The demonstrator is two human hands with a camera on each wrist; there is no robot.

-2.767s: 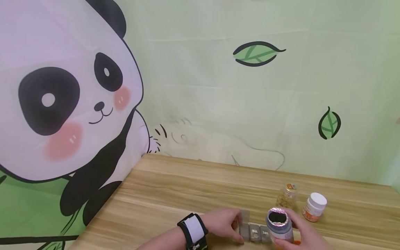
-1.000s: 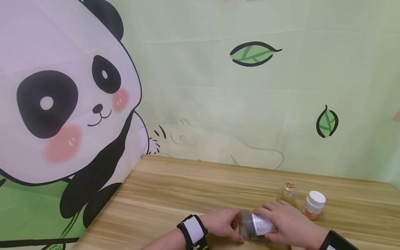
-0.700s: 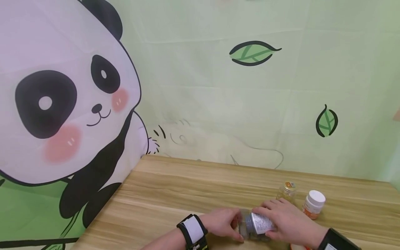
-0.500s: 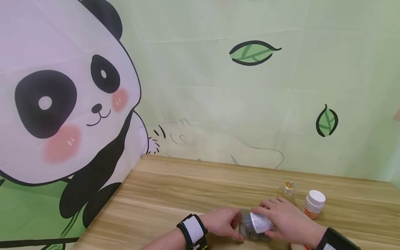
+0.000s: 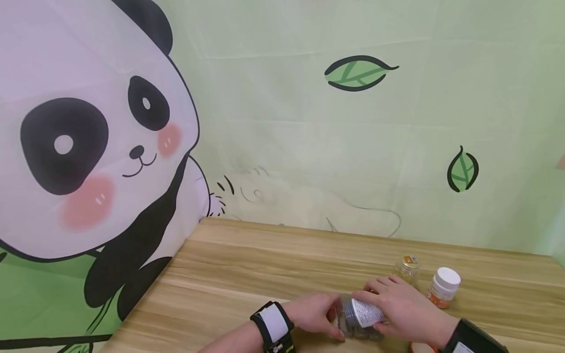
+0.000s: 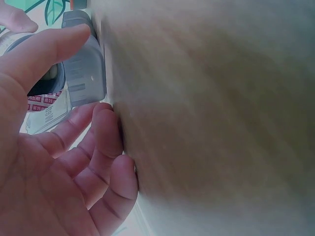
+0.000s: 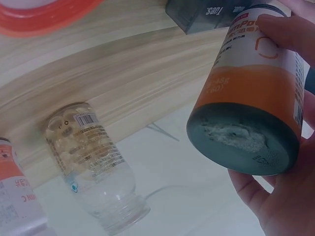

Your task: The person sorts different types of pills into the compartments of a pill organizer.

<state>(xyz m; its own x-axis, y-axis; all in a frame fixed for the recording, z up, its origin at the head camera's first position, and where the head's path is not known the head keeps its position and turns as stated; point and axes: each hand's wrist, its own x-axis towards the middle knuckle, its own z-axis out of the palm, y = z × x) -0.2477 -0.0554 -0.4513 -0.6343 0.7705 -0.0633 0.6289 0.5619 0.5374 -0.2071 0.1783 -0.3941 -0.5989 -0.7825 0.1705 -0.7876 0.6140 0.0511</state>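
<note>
My left hand [image 5: 311, 314] grips the end of a translucent grey pill organizer [image 6: 86, 73] on the table, its thumb on one side and fingers on the other. In the right wrist view a "Tues." compartment of the organizer [image 7: 204, 15] shows. My right hand [image 5: 403, 309] holds a grey pill bottle [image 5: 368, 314] tilted on its side, mouth pointing left over the organizer. The bottle's orange and white label and dark base [image 7: 243, 137] face the right wrist camera. In the left wrist view a pale pill [image 6: 50, 73] shows at the bottle's mouth.
Behind my right hand stands a clear jar [image 7: 91, 147] of yellowish softgels with a gold lid [image 5: 410, 261]. To its right is a white-capped bottle [image 5: 443, 288] with an orange label. An orange-rimmed lid [image 5: 423, 347] lies at the front edge. A panda-print cloth [image 5: 282, 122] hangs behind the table.
The bottle was held upright to the right 2.8 seconds ago; it is now tipped over the organizer. Over the last second it has tilted slightly more. My left hand has stayed put.
</note>
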